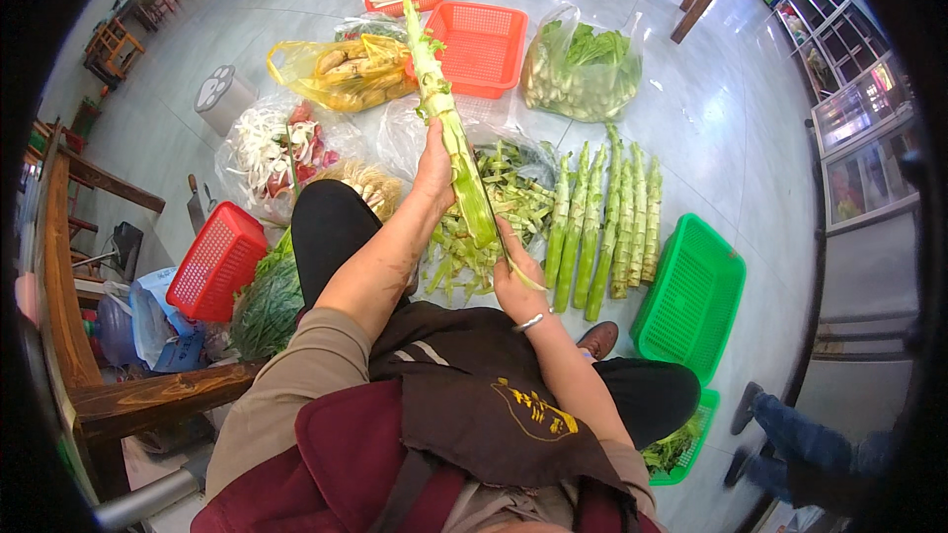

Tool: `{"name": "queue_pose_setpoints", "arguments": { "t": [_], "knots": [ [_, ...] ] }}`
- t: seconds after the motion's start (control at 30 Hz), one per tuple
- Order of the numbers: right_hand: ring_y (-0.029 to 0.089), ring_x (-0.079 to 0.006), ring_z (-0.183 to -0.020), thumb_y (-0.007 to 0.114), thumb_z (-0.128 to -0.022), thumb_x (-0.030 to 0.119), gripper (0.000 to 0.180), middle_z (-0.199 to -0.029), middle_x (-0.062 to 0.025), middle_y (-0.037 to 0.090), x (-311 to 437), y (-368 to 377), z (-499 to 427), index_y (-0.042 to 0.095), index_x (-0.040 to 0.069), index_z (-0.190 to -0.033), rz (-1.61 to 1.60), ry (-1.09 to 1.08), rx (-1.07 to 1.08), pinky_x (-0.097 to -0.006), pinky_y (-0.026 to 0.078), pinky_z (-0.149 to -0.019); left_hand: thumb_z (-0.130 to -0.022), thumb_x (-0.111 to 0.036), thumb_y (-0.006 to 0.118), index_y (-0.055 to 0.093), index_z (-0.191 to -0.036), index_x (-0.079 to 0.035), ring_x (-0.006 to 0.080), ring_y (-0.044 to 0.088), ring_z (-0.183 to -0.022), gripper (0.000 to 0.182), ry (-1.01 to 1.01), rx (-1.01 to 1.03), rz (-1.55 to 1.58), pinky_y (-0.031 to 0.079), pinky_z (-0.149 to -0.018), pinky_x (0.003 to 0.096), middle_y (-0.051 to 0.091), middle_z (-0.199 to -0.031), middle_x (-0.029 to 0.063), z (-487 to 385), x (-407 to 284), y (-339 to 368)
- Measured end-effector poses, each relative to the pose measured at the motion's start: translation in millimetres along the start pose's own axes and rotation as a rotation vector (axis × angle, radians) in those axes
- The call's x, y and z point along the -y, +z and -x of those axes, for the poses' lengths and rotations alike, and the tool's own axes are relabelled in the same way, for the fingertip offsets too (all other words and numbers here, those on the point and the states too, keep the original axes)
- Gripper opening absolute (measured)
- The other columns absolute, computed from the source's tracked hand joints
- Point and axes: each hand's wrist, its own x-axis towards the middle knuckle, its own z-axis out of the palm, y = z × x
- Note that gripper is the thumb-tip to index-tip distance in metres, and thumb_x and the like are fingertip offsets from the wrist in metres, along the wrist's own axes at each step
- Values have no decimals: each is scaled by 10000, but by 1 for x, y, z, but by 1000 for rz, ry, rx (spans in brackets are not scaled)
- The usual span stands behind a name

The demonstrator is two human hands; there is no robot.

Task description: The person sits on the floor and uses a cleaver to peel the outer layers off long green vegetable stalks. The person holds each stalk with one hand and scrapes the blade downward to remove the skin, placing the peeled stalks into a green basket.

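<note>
My left hand [437, 166] grips a thick celtuce stem [463, 181], which slants from the upper left down towards my right hand. Part of its skin is off, showing pale green flesh. My right hand [518, 274] is closed around a knife [495, 218], whose thin dark blade lies along the stem's right side; a strip of peel hangs by the fingers. Below the stem, a heap of celtuce peelings [522, 200] covers a clear plastic bag and the floor. Several celtuce stems [592, 222] lie side by side to the right of the peelings.
A green basket [689, 296] stands at right, a red basket [218, 263] at left. Beyond my hands are a red tray [478, 48], a yellow bag of root vegetables [352, 70] and a bag of leafy vegetables [585, 66]. A cleaver [195, 206] lies left. Another person's legs [792, 444] are lower right.
</note>
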Motion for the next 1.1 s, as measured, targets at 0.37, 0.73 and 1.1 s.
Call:
{"name": "queue_pose_setpoints", "arguments": {
  "t": [0.37,0.73,1.1],
  "knots": [
    [595,-365,-597,587,-744,120,672,-631,-167,600,1,-2,-35,339,235,-1358,311,14,-35,-457,438,-536,-921,-484,374,552,-1030,-61,227,566,-692,471,21,-78,186,495,-626,389,588,-815,91,-6,18,-31],
    [604,-345,-642,465,-795,79,604,-843,-209,636,-72,-15,-65,340,164,-1379,96,217,-143,-416,477,-588,-922,-539,301,522,-947,-85,249,516,-498,505,-404,-88,71,454,-421,381,555,-670,107,7,9,-46],
    [583,-394,-650,481,-765,11,811,-725,-250,588,30,-43,-13,67,128,-1452,88,-30,163,-444,440,-567,-864,-555,403,489,-1021,-120,196,535,-589,470,-33,-83,151,466,-520,338,547,-725,68,-24,-6,-47]
  ]
}}
